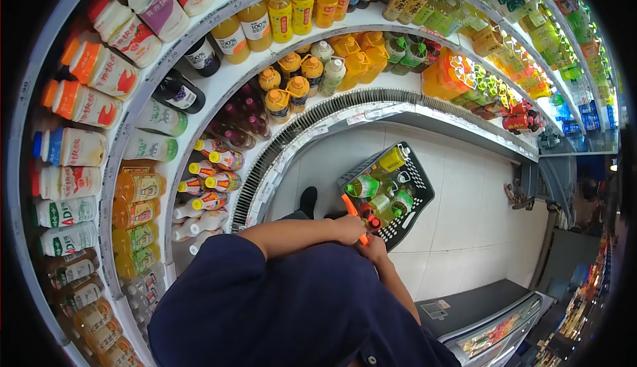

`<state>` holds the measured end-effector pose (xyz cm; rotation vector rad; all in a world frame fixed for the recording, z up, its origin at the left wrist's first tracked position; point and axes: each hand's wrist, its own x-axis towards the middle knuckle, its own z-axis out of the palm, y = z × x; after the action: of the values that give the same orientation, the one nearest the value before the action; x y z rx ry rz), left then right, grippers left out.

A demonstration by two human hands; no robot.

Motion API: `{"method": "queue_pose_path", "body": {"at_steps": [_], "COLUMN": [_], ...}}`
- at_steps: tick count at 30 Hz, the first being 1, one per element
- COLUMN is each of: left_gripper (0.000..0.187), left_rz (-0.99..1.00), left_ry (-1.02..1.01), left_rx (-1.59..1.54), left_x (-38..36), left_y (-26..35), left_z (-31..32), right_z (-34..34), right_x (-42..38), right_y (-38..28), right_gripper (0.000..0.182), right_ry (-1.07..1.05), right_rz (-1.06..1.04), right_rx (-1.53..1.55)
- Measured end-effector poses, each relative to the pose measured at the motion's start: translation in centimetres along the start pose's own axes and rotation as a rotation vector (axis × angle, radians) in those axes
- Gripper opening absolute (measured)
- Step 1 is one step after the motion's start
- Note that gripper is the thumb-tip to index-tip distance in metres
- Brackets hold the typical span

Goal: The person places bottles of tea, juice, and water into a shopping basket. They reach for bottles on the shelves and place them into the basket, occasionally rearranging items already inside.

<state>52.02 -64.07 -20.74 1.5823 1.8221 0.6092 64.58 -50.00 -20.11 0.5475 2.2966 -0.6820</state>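
Note:
A dark perforated shopping basket (425, 191) is in front of me, holding several drink bottles. Among these are a yellow-labelled bottle (394, 159), a green-labelled bottle (363, 186) and one with a red cap (374, 222). An orange handle (350, 204) crosses the basket's near side. My left hand (350, 229) is closed around this handle. Close beside it, my right hand (373, 247) is closed at the handle's lower end, its fingers partly hidden.
Curved refrigerated shelves (199, 30) full of bottled drinks wrap around the left and top. Grey floor tiles (458, 218) lie beyond the basket. A low display cabinet (484, 310) stands at lower right. My dark shoe (308, 200) shows left of the basket.

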Motion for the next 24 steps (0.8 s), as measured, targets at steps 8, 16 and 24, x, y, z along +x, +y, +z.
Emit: {"method": "queue_pose_path", "body": {"at_steps": [8, 16, 24], "left_gripper": [0.026, 0.031, 0.027], "left_rz": [-0.113, -0.340, -0.417], "left_ry": [-0.072, -0.062, 0.265], "left_rx": [-0.011, -0.043, -0.158], "left_x": [0.4, 1.1, 0.5], "left_y": [0.9, 3.5, 4.1], "left_z": [0.4, -0.2, 2.2], "right_z": [0.9, 2.3, -0.8], "right_x": [0.3, 2.1, 1.3], "right_y": [1.6, 5.2, 3.5], "right_gripper": [0.038, 0.034, 0.038], "right_ry": [0.011, -0.089, -0.247], "right_rz": [-0.091, -0.294, -0.323], "right_rx": [0.046, 0.115, 0.332]}}
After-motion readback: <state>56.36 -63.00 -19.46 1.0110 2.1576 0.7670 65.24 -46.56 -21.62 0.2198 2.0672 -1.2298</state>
